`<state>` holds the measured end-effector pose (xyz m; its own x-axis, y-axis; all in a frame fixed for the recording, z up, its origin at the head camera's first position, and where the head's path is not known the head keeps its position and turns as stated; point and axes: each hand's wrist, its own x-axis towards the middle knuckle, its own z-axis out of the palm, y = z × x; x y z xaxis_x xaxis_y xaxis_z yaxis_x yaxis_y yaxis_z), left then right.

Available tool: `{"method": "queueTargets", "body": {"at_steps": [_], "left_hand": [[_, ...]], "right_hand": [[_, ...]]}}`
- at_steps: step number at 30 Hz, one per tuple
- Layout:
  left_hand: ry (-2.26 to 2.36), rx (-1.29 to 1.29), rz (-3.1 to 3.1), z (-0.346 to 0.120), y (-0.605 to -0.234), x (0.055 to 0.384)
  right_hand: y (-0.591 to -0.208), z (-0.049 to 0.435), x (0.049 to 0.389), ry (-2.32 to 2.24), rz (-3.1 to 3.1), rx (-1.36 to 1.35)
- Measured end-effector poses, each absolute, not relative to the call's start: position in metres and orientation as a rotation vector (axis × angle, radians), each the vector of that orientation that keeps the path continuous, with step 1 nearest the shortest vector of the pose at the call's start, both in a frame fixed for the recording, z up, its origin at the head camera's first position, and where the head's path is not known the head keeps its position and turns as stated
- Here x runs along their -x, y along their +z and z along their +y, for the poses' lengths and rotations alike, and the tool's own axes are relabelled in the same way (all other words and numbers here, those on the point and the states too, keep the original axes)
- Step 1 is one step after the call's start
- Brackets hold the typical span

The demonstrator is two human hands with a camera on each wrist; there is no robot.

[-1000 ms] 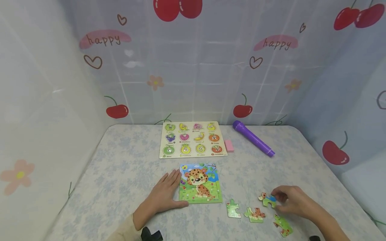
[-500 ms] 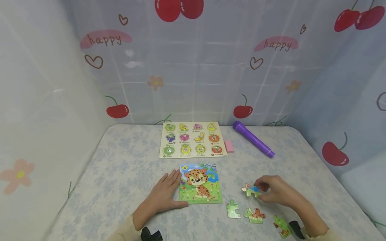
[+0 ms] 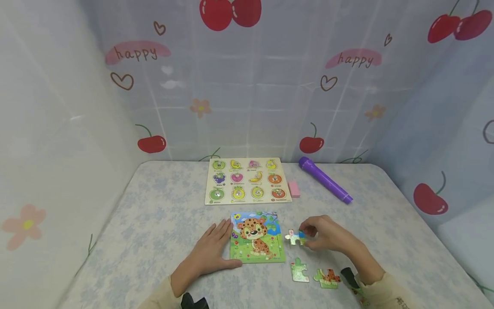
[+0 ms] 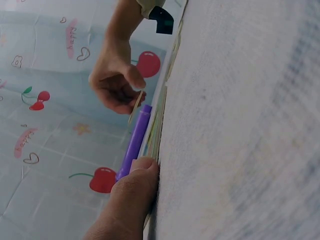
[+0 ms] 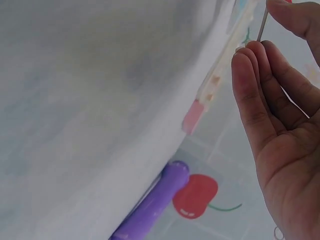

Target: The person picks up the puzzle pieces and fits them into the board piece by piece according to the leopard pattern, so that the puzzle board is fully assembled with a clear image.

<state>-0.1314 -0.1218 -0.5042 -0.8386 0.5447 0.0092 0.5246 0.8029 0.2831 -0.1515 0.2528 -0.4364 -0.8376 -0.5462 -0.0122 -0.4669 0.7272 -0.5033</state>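
A square leopard puzzle [image 3: 257, 238] lies in its tray at the table's middle. My left hand [image 3: 208, 251] rests beside it with straight fingers, fingertips and thumb touching its left edge. To the right, thumb and fingers of my right hand [image 3: 328, 234] pinch a puzzle piece [image 3: 293, 237], held a little off the puzzle's right edge. In the left wrist view that piece [image 4: 135, 107] shows edge-on, lifted off the table. Nearer me lie a green puzzle piece [image 3: 299, 271] and a spotted one [image 3: 327, 279]. One more piece is mostly hidden by my right sleeve.
Behind the puzzle lies a fruit board [image 3: 227, 202] with several fruit shapes. A pink block [image 3: 294, 189] touches its right side. A purple toy microphone [image 3: 326, 180] lies at the back right. A printed curtain [image 3: 247, 86] hangs behind the table [image 3: 162, 206].
My right hand has carried the pinched puzzle piece left from the right side, up close to the leopard puzzle. The left hand stays put.
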Motion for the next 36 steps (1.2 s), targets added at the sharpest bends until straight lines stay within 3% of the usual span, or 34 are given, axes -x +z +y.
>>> {"method": "queueTargets", "body": {"at_steps": [15,36], "left_hand": [[0.413,-0.869,2.914,-0.123,-0.503,0.132],[0.399,-0.868,2.923,-0.121,-0.507,0.134]], "right_hand": [[-0.443,0.195,0.174,-0.675,2.757,0.936],[-0.441,0.175,0.182,-0.566,2.697,0.889]]}}
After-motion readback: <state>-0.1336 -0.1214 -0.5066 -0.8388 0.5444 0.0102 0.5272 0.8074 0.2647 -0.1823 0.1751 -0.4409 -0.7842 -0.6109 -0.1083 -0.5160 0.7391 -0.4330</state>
